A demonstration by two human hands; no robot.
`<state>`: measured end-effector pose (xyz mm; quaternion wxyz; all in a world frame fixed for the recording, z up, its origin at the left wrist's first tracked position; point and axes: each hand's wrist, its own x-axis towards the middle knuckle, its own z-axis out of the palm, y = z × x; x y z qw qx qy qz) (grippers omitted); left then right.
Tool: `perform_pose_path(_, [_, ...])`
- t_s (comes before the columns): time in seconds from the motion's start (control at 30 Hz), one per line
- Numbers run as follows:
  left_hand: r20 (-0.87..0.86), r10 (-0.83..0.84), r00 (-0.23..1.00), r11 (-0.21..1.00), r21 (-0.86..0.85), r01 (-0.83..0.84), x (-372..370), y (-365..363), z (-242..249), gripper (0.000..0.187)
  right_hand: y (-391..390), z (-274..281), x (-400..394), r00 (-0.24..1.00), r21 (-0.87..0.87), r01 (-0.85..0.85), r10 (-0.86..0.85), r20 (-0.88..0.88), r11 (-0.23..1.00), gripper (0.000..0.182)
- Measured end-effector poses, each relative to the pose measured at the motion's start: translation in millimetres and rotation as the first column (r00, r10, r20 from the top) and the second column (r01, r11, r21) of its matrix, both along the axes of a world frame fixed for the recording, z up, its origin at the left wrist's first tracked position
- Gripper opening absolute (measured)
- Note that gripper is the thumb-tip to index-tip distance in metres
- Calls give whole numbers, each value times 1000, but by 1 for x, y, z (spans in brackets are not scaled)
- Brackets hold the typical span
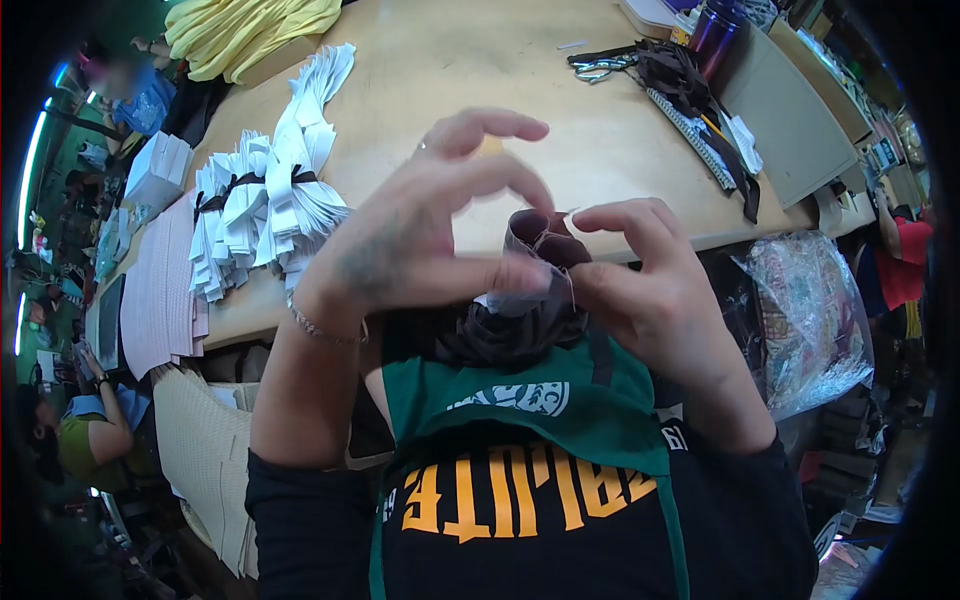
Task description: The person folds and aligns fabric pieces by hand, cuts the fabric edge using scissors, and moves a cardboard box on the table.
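A small dark brown fabric piece [528,228], curled into loops with loose pale threads at its edges, is held up in front of my chest. My left hand [425,225] grips its left side, the thumb across the front and the index fingertip at the upper edge; the hand is slightly blurred. At the right side, my right hand [650,285] pinches the piece low down between thumb and curled fingers, with the index finger arched above. Directly below both hands, a bunched dark cloth [515,335] lies against my green apron [430,390].
Tied bundles of white strips [300,190] lie on the wooden table [420,70] at left, near yellow cloth [250,30]. Dark straps [675,70], scissors [600,66] and a notebook [690,140] are at right. A plastic-wrapped bundle [810,320] stands beside the table. Other people sit farther off.
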<state>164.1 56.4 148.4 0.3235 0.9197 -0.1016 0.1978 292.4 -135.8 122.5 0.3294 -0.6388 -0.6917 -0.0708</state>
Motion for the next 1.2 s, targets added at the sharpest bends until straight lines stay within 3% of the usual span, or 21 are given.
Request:
perform_pose_path(0.1, [30, 65, 997, 959, 273, -71, -10, -12, -6, 35, -3, -7, -9, 992, 80, 26, -35, 120, 996, 15])
perform_pose_path(0.23, [-38, 171, 984, 900, 413, -141, -14, -25, -1, 27, -5, -11, -15, 977, 113, 43, -65, 203, 993, 15])
perform_pose_path(0.47, [130, 145, 981, 862, 469, -190, -19, -30, -11, 20, -11, -18, -23, 922, 221, 62, -141, 362, 973, 13])
perform_pose_path(0.6, [238, 136, 962, 872, 432, -230, -30, -36, -25, 20, -12, -34, -25, 933, 315, 51, -158, 324, 948, 11])
perform_pose_path(0.77, [304, 146, 941, 881, 392, -264, -39, -41, -34, 20, -16, -32, -30, 955, 279, 49, -127, 269, 959, 12])
perform_pose_path(0.9, [303, 139, 943, 876, 406, -260, -42, -42, -33, 19, -11, -29, -33, 984, 286, 80, -122, 130, 955, 17])
perform_pose_path(1.1, [252, 112, 961, 882, 421, -213, -47, -47, -31, 16, -13, -34, -26, 998, 265, -18, 35, -60, 964, 22])
perform_pose_path(1.2, [192, 117, 974, 904, 385, -185, -47, -49, -29, 15, -14, -40, -24, 997, 243, -49, 61, -45, 969, 22])
